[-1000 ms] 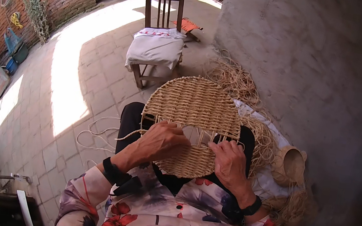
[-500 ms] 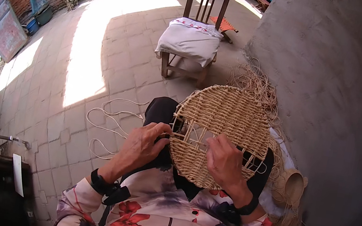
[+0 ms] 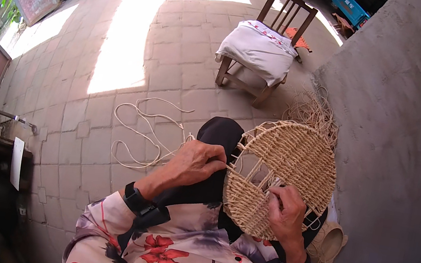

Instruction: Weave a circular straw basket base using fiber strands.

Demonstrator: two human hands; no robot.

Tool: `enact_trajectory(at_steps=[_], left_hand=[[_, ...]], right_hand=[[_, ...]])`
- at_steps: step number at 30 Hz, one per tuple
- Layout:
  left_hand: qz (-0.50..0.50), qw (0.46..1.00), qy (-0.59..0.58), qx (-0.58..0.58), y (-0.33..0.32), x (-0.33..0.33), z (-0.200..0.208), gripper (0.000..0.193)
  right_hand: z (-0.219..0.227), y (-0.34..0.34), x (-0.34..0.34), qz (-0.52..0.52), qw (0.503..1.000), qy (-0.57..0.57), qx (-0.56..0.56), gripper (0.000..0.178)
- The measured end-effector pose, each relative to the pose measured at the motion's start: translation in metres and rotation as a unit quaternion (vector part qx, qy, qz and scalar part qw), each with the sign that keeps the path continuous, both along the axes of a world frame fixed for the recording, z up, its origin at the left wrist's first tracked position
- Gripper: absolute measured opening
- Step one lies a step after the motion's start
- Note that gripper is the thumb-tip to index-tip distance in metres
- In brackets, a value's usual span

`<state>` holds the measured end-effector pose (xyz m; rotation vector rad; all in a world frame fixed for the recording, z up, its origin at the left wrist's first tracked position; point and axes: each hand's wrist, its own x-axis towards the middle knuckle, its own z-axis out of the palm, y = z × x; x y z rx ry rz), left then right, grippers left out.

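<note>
- our left hand (image 3: pixel 194 163) pinches the left edge of the woven panel (image 3: pixel 296 155).
- our right hand (image 3: pixel 287 210) curls narrow by the panel's gap; we cannot tell what it grips.
- the panel rests on our lap (image 3: pixel 203 186); loose cord (image 3: pixel 146 120) loops over the paving (image 3: pixel 70 143) leftward.

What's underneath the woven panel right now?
Black trouser legs show beyond the left and right edges of the woven panel. Whatever lies directly beneath its dense weave is covered and cannot be seen.

Pale floral shirt (image 3: pixel 194 241) (red blooms, purple-grey smudges), black wristbands (image 3: pixel 135 199), black trousers (image 3: pixel 220 133)
</note>
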<state>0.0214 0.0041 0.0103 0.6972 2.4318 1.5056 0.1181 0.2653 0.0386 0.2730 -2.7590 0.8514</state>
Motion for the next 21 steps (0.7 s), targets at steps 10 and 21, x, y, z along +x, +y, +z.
enact_trajectory(at_steps=[10, 21], left_hand=[[0.094, 0.988, 0.103, -0.068, 0.013, 0.014, -0.013, 0.016], [0.183, 0.967, 0.173, 0.025, 0.010, 0.033, -0.012, 0.019]], right_hand=[[0.012, -0.053, -0.040, 0.061, 0.998, -0.013, -0.006, 0.012], [0.005, -0.071, -0.047, 0.026, 0.996, -0.070, 0.047, 0.011]])
